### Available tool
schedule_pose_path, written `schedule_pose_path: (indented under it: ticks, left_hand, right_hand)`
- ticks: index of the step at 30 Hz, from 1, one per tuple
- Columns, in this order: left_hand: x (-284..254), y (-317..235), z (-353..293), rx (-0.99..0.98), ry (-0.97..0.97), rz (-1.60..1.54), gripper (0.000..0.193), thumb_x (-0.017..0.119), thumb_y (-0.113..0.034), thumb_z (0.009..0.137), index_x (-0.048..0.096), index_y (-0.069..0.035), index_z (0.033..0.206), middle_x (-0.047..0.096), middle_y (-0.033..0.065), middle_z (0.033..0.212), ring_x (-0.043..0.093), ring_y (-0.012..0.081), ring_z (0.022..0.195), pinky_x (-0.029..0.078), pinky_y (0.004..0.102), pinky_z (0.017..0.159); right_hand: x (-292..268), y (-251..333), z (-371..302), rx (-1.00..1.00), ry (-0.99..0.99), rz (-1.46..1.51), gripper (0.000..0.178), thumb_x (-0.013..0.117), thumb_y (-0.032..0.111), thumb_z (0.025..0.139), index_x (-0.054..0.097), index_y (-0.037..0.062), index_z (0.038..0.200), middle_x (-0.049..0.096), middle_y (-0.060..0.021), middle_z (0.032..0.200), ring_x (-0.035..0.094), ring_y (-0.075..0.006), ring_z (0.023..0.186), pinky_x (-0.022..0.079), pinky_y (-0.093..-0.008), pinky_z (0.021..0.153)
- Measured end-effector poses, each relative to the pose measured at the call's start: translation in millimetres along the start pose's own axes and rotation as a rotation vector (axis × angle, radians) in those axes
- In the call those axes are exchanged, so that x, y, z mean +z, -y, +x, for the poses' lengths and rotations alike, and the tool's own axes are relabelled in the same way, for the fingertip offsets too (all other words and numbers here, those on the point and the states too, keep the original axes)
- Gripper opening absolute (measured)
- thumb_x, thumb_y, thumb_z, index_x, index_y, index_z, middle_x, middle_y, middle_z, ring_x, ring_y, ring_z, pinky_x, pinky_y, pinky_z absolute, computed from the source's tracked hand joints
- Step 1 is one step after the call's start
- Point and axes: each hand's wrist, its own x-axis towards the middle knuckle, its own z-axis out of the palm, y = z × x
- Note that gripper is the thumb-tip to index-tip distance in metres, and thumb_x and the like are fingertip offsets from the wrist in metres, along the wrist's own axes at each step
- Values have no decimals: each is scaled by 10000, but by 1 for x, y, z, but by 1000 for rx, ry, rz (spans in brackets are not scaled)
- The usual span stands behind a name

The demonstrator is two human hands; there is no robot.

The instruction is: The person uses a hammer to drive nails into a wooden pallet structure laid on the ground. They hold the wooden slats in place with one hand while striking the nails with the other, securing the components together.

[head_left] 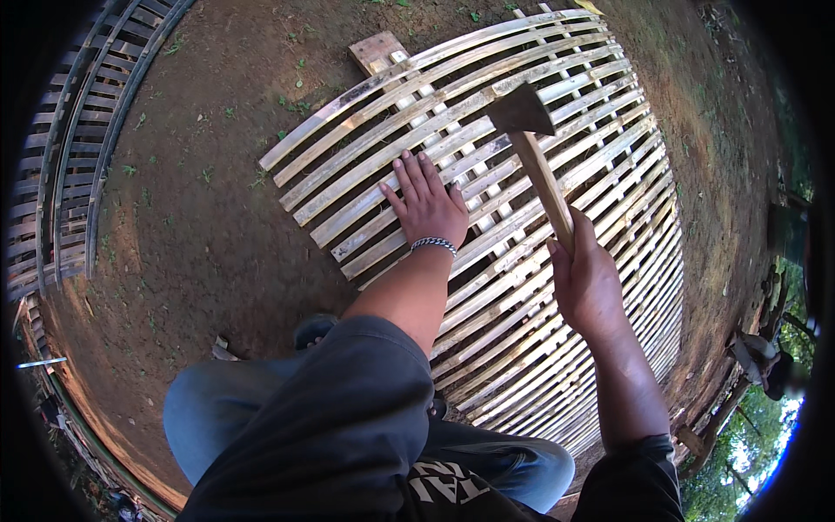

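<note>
My left hand (430,202) lies flat on the pale slats of a large slatted panel (522,291), its fingers spread and pointing away from me. A chain bracelet circles that wrist. In my right hand (584,277) is a hatchet (546,184), gripped low on its wooden handle. The dark blade end (520,111) is raised over the panel, to the right of my left hand. Narrow cross strips (419,87) run beneath the long slats. A block of wood (378,54) pokes out at the panel's far left edge.
Brown earth (217,174) with small weeds surrounds the panel. A darker slatted frame (83,148) curves along the left. My bent knees in jeans (222,400) are close to the near edge. Blurred objects and greenery (752,444) stand at the right rim.
</note>
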Motion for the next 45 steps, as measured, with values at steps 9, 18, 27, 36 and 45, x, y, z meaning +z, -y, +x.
schedule_pose_path:
  ticks: [9, 18, 27, 36, 45]
  left_hand:
    - [1, 2, -10, -9, 41, -25, 807, 494, -427, 1022, 222, 13, 1641, 109, 222, 1741, 40, 373, 1623, -16, 650, 1262]
    - [-3, -4, -5, 11, 2, -6, 806, 502, -421, 1022, 221, 12, 1641, 146, 224, 1733, 79, 368, 1620, -6, 636, 1270]
    - [-4, -11, 0, 10, 28, -17, 814, 498, -421, 1025, 200, 14, 1645, 107, 223, 1740, 41, 365, 1624, -35, 634, 1267]
    - [-7, -10, -3, -14, 85, -20, 821, 499, -426, 1029, 180, 5, 1651, 101, 216, 1743, 34, 363, 1624, -39, 630, 1269]
    - [-4, -4, -6, -17, 63, -16, 816, 498, -432, 1024, 199, -1, 1650, 114, 213, 1742, 46, 360, 1624, -45, 630, 1268]
  right_hand:
    - [57, -37, -29, 109, 86, 8, 435, 598, 198, 1038, 455, 38, 1416, 712, -270, 873, 712, -473, 817, 566, -550, 727]
    - [96, -65, -43, 202, 113, -31, 387, 605, 174, 1027, 476, 25, 1361, 708, -280, 931, 706, -471, 800, 563, -552, 693]
    - [108, -74, -46, 288, 247, -82, 400, 573, 237, 1043, 450, 75, 1386, 716, -279, 950, 714, -472, 855, 565, -561, 770]
    - [109, -60, -10, 210, -359, 256, 391, 590, 162, 1043, 450, 6, 1373, 704, -262, 827, 721, -468, 766, 551, -536, 626]
    - [99, -49, -5, 272, -184, 212, 403, 597, 172, 1036, 459, 32, 1388, 705, -282, 886, 708, -490, 823, 552, -568, 709]
